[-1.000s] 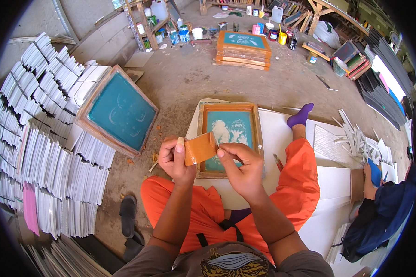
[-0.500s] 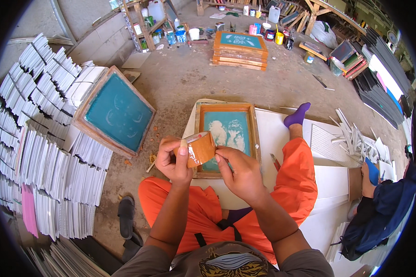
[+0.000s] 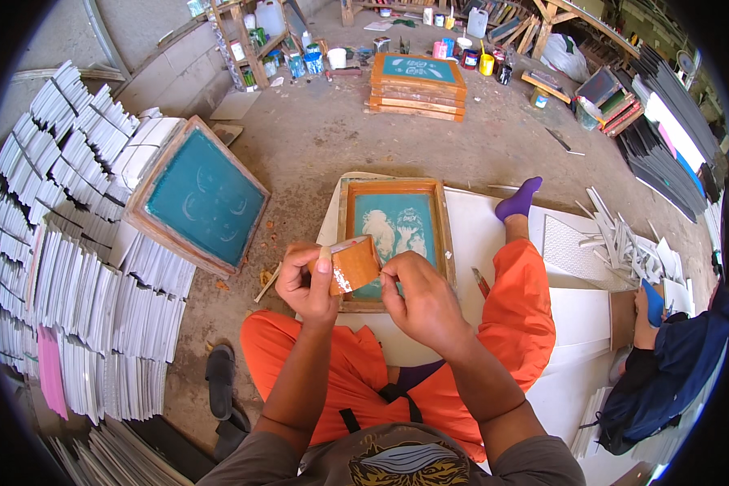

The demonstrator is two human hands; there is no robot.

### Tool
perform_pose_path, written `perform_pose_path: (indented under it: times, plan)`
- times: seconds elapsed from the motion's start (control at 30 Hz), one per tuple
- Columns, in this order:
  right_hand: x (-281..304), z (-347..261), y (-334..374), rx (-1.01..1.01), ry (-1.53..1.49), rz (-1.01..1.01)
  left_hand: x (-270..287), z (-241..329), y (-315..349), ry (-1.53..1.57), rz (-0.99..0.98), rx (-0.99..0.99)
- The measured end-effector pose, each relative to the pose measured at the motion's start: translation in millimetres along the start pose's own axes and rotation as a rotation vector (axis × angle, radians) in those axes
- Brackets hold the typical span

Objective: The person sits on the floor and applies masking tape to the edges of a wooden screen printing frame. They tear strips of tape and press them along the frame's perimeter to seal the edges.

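My left hand (image 3: pixel 306 283) is closed around a roll of glossy brown packing tape (image 3: pixel 355 267), thumb along its left side. At the tape's right edge, the fingers of my right hand (image 3: pixel 419 296) are pinched together; whether they grip the tape's loose end is too small to see for sure. Below both hands lies a wooden-framed printing screen (image 3: pixel 448 235) with teal mesh and pale figures. The hands and tape cover its near left part.
Another teal screen (image 3: pixel 206 198) leans against stacked white sheets (image 3: pixel 81 275) at left. Stacked screens (image 3: pixel 417 85) stand ahead, with paint pots (image 3: pixel 470 58) behind. A red-handled tool (image 3: pixel 481 282) lies beside my right leg. A co-worker's arm (image 3: pixel 646 320) shows at far right.
The roll has turned slightly in my left hand, and its shine sits lower. My right hand has curled more tightly at the tape's edge.
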State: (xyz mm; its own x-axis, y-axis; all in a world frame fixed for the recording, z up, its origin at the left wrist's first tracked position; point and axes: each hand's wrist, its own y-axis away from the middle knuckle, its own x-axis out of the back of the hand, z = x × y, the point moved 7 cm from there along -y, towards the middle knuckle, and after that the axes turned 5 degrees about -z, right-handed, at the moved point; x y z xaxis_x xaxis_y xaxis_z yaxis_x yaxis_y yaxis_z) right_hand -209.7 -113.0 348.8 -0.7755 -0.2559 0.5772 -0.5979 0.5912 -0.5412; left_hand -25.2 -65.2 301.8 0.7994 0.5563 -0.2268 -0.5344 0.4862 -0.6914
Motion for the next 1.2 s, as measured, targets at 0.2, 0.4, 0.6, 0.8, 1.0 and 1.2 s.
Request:
perform_pose_path:
  times: [0.2, 0.4, 0.6, 0.8, 1.0, 1.2]
  plan:
    - [0, 10, 3, -0.059, -0.105, 0.034, 4, -16, 9, 0.124, 0.064, 0.093]
    - [1, 17, 7, -0.110, -0.257, 0.120, 3, -30, 16, 0.295, 0.165, 0.218]
    - [-5, 11, 13, 0.032, -0.153, 0.330, -3, -39, 25, 0.369, 0.184, 0.290]
    - [-10, 11, 12, 0.075, -0.070, 0.297, -2, -43, 31, 0.393, 0.222, 0.356]
    - [-11, 24, 7, -0.067, -0.145, 0.196, 0, -57, 41, 0.390, 0.213, 0.444]
    - [-16, 54, 11, -0.368, -0.401, 0.009, -7, -63, 48, 0.462, 0.252, 0.536]
